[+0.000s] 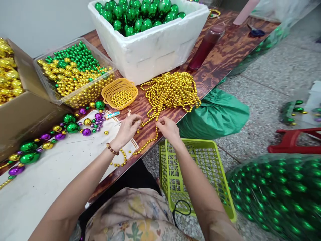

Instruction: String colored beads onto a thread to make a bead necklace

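Observation:
Both my hands are at the near edge of a pile of gold bead strands [173, 90]. My left hand [129, 129] has its thumb and fingers pinched on a gold bead string at the pile's near end. Just right of it, my right hand [167, 129] pinches the same gold beads at the fingertips. A loose length of gold bead string [147, 144] hangs from there and curves left along the table edge onto the white cloth [75, 160]. Left of the pile sits an orange basket [107, 95] of small gold beads.
A white foam box [155, 57] of green balls stands behind. A clear bin [85, 95] of green and gold beads and a cardboard box [32, 117] are left. A bottle [207, 47] stands right. On the floor are a green crate [213, 144] and a green bag [218, 113].

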`<move>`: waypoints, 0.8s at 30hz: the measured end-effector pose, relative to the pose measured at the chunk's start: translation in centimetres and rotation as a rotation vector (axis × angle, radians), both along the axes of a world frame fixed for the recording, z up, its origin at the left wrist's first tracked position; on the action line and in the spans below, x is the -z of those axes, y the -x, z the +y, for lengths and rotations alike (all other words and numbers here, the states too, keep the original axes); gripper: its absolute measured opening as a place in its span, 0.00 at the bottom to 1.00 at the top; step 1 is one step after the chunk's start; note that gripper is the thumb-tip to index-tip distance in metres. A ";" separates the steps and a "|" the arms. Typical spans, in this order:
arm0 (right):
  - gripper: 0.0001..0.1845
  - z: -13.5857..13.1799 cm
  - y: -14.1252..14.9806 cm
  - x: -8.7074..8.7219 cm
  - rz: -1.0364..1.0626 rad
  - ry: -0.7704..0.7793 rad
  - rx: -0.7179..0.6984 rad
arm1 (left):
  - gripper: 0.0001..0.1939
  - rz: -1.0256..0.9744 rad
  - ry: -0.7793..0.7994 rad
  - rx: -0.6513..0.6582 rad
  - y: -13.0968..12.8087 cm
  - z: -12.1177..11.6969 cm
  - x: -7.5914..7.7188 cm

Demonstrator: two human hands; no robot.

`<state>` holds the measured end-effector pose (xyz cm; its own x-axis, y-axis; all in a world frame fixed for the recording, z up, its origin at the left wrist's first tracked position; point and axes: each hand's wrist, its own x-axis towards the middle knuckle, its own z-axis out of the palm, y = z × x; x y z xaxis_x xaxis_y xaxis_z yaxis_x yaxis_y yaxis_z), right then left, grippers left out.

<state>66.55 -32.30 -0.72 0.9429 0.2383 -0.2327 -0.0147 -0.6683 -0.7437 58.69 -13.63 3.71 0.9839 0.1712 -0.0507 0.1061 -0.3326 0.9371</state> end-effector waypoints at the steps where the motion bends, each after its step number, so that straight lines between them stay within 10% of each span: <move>1: 0.08 0.0 -0.1 -0.1 0.048 -0.116 -0.006 | 0.06 0.028 0.042 -0.007 -0.5 -0.5 0.2; 7: 0.15 0.9 -0.3 -1.2 0.111 -0.687 -0.182 | 0.06 0.383 0.620 -0.010 -1.8 -3.5 1.8; 12: 0.13 1.2 -0.2 -1.5 -0.116 -0.505 -0.279 | 0.17 0.534 1.018 0.077 -1.0 -3.2 1.6; 24: 0.32 -1.4 -0.3 2.1 0.162 -0.680 -0.449 | 0.10 0.475 1.062 0.117 -0.2 -0.9 0.1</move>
<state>66.81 -33.74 -2.81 0.6918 0.7215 -0.0274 0.0043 -0.0420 -0.9991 58.93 -14.56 3.64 0.8344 -0.2686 -0.4813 0.5414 0.5633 0.6242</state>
